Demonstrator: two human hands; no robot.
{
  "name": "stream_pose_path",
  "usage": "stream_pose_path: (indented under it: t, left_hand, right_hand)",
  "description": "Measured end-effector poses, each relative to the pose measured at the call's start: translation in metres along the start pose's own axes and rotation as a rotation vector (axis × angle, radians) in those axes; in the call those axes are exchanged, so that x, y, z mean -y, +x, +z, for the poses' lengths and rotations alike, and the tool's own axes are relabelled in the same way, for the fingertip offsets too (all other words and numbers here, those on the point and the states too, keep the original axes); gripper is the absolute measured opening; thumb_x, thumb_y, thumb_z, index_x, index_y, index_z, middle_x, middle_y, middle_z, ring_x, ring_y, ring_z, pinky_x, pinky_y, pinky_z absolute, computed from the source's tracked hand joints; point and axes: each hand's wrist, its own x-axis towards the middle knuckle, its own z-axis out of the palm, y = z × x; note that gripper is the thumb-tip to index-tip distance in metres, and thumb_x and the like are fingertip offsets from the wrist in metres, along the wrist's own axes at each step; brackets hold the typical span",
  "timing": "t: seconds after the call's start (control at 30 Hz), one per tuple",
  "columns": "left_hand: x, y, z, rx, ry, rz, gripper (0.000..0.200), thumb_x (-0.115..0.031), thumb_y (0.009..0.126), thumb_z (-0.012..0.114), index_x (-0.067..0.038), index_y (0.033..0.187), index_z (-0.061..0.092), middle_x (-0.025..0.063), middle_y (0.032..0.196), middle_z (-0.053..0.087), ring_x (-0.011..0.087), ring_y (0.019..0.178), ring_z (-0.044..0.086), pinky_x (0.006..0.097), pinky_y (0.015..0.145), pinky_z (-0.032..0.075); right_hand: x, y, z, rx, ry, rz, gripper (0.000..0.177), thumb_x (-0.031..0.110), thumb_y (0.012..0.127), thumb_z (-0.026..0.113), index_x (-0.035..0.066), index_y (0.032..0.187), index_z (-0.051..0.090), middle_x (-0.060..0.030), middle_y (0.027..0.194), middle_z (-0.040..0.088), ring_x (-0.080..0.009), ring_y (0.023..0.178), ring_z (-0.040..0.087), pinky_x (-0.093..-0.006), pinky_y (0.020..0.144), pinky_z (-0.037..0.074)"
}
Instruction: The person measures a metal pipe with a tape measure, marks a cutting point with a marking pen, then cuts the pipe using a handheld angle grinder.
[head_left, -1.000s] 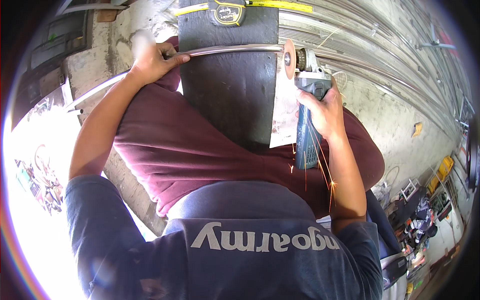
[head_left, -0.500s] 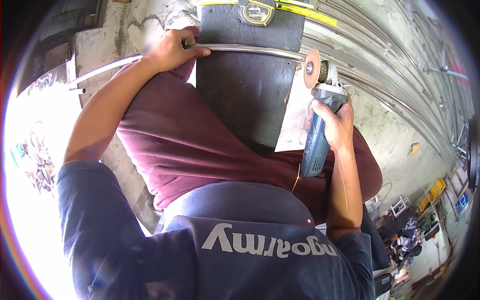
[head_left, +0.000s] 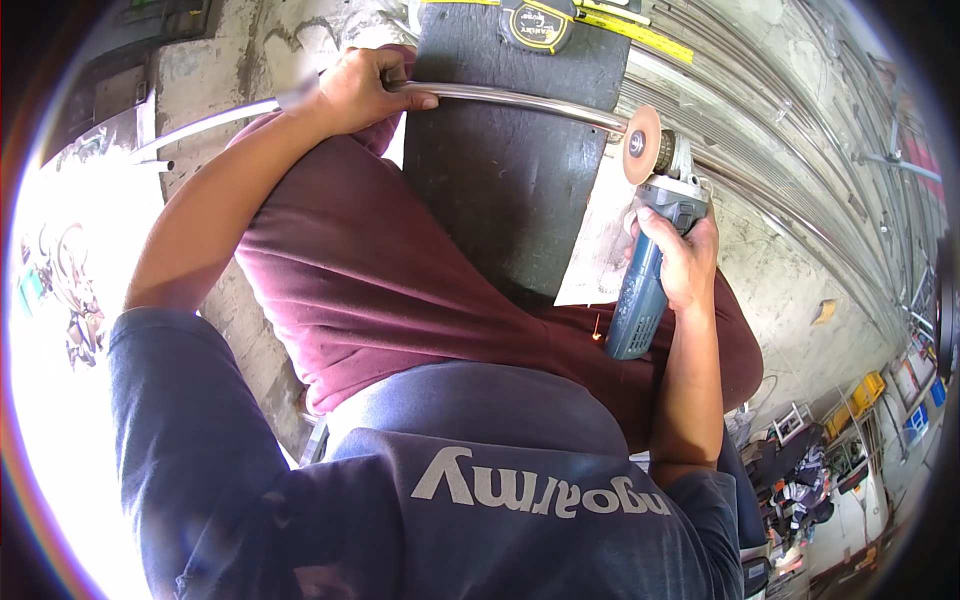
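My left hand [head_left: 362, 92] is closed round a shiny metal tube [head_left: 510, 97] that lies across a dark board [head_left: 495, 190]. The thumb stretches along the tube. Held in my right hand [head_left: 685, 250] is a blue-grey angle grinder [head_left: 640, 295], with its body pointing back toward my lap. Its reddish-brown disc [head_left: 642, 146] stands right at the tube's right end, beyond the board's edge. A small spark glows near the grinder's rear end. The tube's left part runs on past my left wrist.
A tape measure [head_left: 538, 25] with yellow blade lies on the board's far end. Many long metal tubes [head_left: 770, 120] lie on the concrete floor to the right. Yellow bins [head_left: 855, 405] and a cluttered heap [head_left: 800, 480] stand at lower right.
The board, tube and grinder appear slightly farther right in view. The disc stays at the tube's end, and the long spark streaks across my right forearm are gone.
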Motion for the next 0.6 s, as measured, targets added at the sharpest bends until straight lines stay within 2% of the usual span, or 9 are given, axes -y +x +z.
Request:
stream_pose_path:
  t: [0.13, 0.23, 0.5, 0.6]
  left_hand:
    - [-0.0023, -0.0004, -0.0021, 0.017, 0.002, -0.003, 0.068, -0.064, 0.078, 0.097, -0.002, 0.097, 0.077, 0.0091, 0.083, 0.075, 0.0217, 0.08, 0.072, 0.0405, 0.08, 0.06]
    - [0.0036, -0.0022, 0.0041, -0.103, -0.032, 0.136, 0.061, -0.058, 0.081, 0.098, -0.003, 0.093, 0.077, 0.0084, 0.075, 0.073, 0.0182, 0.07, 0.07, 0.0377, 0.069, 0.057]
    - [0.0039, -0.0022, 0.0044, -0.09, -0.008, 0.1, 0.063, -0.058, 0.077, 0.1, -0.002, 0.096, 0.078, 0.0084, 0.082, 0.076, 0.0191, 0.077, 0.073, 0.0368, 0.076, 0.06]
    - [0.0028, -0.0019, 0.005, -0.1, 0.01, 0.1, 0.063, -0.057, 0.075, 0.101, -0.003, 0.097, 0.079, 0.0084, 0.083, 0.077, 0.0189, 0.077, 0.073, 0.0366, 0.077, 0.06]
  right_hand:
    - [0.0012, 0.0004, 0.0002, -0.003, -0.022, -0.005, 0.04, 0.004, 0.098, 0.08, -0.002, 0.129, 0.056, -0.0134, 0.102, 0.073, -0.0188, 0.072, 0.073, -0.0356, 0.06, 0.065]
    - [0.0006, -0.0005, 0.0005, -0.024, -0.02, 0.029, 0.04, 0.005, 0.097, 0.08, -0.002, 0.129, 0.056, -0.0131, 0.102, 0.073, -0.0188, 0.072, 0.073, -0.0356, 0.06, 0.065]
    - [-0.0018, 0.0004, -0.0019, -0.009, -0.008, 0.009, 0.042, 0.008, 0.097, 0.082, -0.003, 0.129, 0.056, -0.0133, 0.101, 0.073, -0.0191, 0.067, 0.072, -0.0357, 0.059, 0.064]
    - [0.0037, -0.0009, -0.0003, 0.006, -0.079, 0.001, 0.037, 0.016, 0.099, 0.08, -0.004, 0.125, 0.064, -0.0134, 0.092, 0.074, -0.0186, 0.073, 0.073, -0.0341, 0.062, 0.065]
